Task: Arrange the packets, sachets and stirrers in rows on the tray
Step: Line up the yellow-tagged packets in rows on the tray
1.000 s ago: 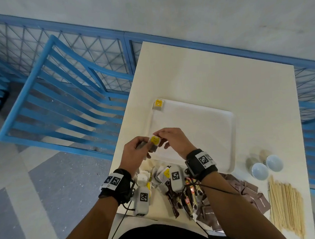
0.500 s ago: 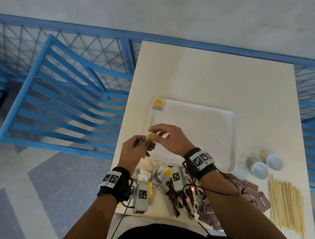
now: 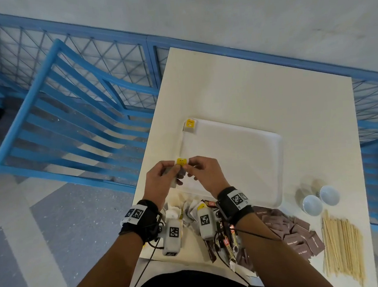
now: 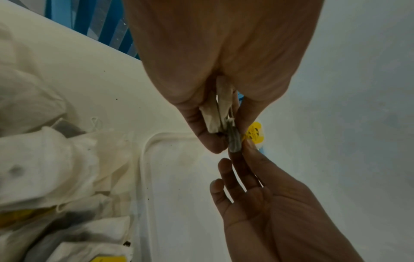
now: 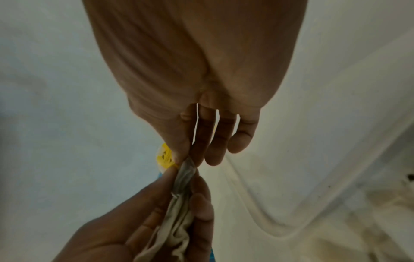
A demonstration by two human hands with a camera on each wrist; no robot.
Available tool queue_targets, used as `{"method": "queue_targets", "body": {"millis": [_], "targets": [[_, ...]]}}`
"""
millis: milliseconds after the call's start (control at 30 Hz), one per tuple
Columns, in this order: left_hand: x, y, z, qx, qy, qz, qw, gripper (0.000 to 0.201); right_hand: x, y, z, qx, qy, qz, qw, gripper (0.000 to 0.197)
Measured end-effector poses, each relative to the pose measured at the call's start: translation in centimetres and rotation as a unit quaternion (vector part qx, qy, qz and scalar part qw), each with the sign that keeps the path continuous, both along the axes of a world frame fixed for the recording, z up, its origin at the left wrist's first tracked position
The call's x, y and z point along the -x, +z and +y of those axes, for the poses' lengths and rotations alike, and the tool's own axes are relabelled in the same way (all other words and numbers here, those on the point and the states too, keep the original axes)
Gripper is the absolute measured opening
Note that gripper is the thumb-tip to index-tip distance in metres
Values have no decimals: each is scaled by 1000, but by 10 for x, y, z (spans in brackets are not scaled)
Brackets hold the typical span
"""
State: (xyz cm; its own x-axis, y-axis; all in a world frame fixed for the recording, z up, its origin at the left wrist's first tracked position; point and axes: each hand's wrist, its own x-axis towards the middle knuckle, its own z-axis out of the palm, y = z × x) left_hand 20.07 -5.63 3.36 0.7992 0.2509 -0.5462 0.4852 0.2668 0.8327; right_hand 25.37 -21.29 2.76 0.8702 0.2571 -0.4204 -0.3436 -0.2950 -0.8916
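Filling the middle and right of the head view: a cream rectangular worktop (image 3: 258,88), with a blue metal railing (image 3: 64,69) across the upper left. At frame centre, a white rounded plastic tray (image 3: 241,161), bare but for one yellow-tagged white tea sachet (image 3: 190,125) at its upper left corner. Along the lower right, a bundle of pale wooden stirrers (image 3: 341,247); left of it, a heap of brown paper packets (image 3: 296,232); above, two small white bowls (image 3: 320,199) side by side. Below the tray, low in the frame between the wrists, a loose pile of white sachets (image 3: 189,211) and dark stick packets (image 3: 227,242). Over the tray's lower left edge, left hand (image 3: 161,181) and right hand (image 3: 205,176) meeting, raised off the surface. Left grip closed round a few crumpled pale tea sachets (image 4: 215,113). Right grip narrow, thumb and forefinger pinching a yellow paper tag (image 3: 181,161) and the top of the sachet under it, other fingers (image 5: 244,134) relaxed.
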Motion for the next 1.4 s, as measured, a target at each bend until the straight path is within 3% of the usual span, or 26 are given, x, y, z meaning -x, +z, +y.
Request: {"method": "queue_targets", "body": {"millis": [167,433,767,1400], "targets": [[-4,-1,3,-15,-22,14,1000,18,-17,-3,6,7,-54,20,998,10],[-6,-19,24,-12,-36,81,996,8,-88,-34,19,128,-108,10,986,2],[-7,-29,37,-19,-46,112,992,12,-101,-48,40,218,-140,1,966,18],[-3,-26,33,-9,-59,115,992,12,-109,-50,37,197,-206,4,959,21]]}}
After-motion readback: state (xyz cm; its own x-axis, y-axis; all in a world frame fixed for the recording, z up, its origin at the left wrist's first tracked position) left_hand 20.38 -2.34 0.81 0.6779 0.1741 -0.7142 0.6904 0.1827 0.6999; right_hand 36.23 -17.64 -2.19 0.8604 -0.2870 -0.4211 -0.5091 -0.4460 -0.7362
